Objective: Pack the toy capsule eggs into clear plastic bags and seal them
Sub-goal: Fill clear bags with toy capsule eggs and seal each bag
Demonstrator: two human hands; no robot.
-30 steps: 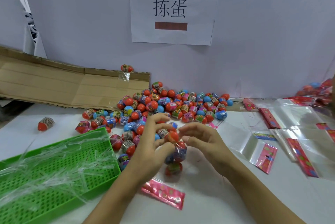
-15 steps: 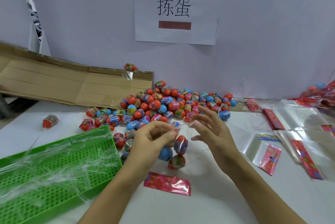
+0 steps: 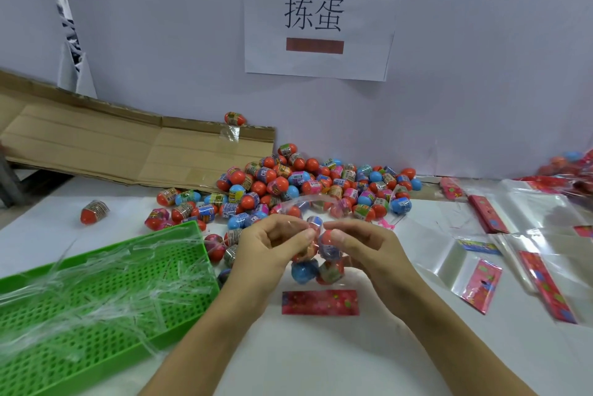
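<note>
Near the middle of the bench (image 3: 321, 360), both hands hold a clear bag (image 3: 316, 259) already loaded with capsule eggs. The left hand (image 3: 272, 251) and right hand (image 3: 362, 248) have their fingers curled and pinched on the bag's open mouth, its printed header (image 3: 320, 302) lying flat just below. Thin film like this looks slippery and limp, the eggs hard, light and prone to roll, so gripping the film close above the eggs seems safest. Loose eggs (image 3: 288, 187) are heaped farther back.
</note>
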